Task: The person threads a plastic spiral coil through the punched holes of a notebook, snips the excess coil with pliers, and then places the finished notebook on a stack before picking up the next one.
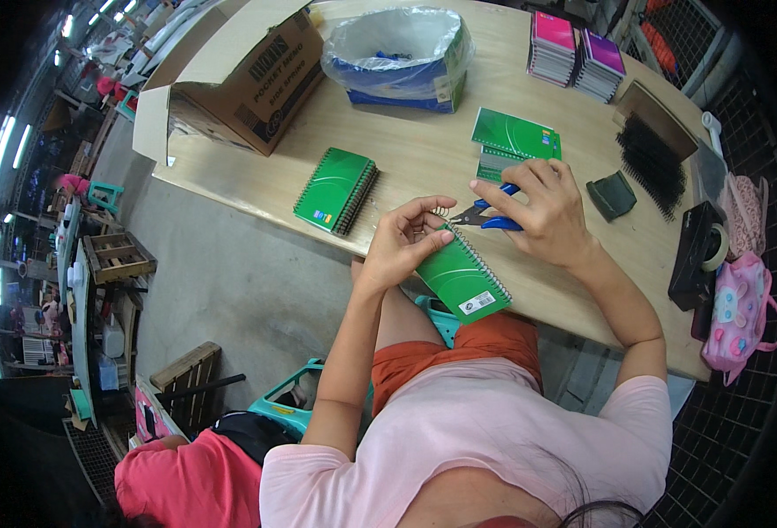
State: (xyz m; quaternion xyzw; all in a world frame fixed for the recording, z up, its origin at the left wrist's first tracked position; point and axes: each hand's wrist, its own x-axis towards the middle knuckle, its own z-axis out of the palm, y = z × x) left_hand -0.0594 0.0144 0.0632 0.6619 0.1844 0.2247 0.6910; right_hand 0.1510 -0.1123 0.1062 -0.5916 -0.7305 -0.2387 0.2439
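My left hand (406, 242) grips the top end of a green spiral notebook (461, 280), fingers closed near the end of its wire coil. In my right hand (547, 216) is a pair of blue-handled cutting pliers (501, 209), its jaws at the coil's upper end by my left fingertips. The notebook hangs tilted over the table's near edge. Beyond my right hand lie green notebook covers and sheets (516, 136). To the left, a stack of green spiral notebooks (336, 189) rests near the table edge.
A cardboard box (270, 84) and a plastic-lined bin (397, 62) stand at the back. Pink and purple notebook stacks (573, 53) are far right. Along the right edge lie black wire coils (648, 167), a dark green block (613, 195) and a pink pouch (740, 317). Another person (190, 480) sits at left.
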